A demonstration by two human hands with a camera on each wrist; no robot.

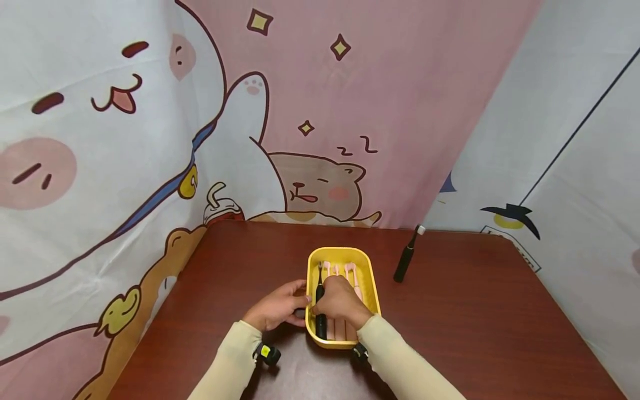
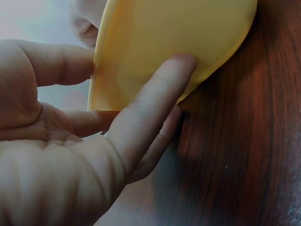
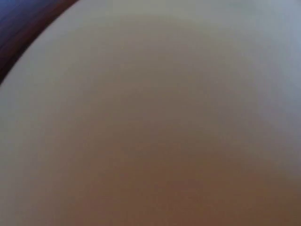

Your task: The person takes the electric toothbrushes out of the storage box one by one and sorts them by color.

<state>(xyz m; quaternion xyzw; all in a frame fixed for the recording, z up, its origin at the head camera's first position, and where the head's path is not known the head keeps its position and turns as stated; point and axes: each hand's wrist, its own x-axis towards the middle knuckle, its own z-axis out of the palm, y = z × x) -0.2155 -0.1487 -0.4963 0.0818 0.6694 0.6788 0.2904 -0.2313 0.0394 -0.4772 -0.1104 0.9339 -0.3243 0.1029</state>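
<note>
A yellow tray sits on the table, holding a black electric toothbrush along its left side and several pink toothbrushes beside it. My right hand reaches into the tray and pinches the black toothbrush at its upper handle; the hand covers the middle of the pink ones. Against the tray's left wall, my left hand rests with fairly straight fingers. In the left wrist view, those fingers lie along the outer yellow wall. Only a blurred pale surface fills most of the right wrist view.
Another black electric toothbrush with a white head is on the table right of the tray. The dark red-brown wooden table ends at the back against a cartoon-printed cloth. Each wrist wears a dark strap device.
</note>
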